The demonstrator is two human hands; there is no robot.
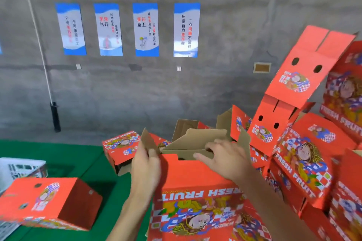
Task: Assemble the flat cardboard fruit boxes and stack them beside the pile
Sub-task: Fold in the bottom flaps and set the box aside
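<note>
The red cardboard fruit box with the "FRESH FRUIT" picture stands right in front of the person, only half made: its brown inside flaps stick up. The left hand pinches the left side flap with curled fingers, and the right hand lies on top with its fingers fairly straight, pressing a brown flap down. One made-up red box lies on the green floor mat at the left, another red box lies farther back, and a big jumbled pile of red boxes sits on the right, so I think lots of work is left.
</note>
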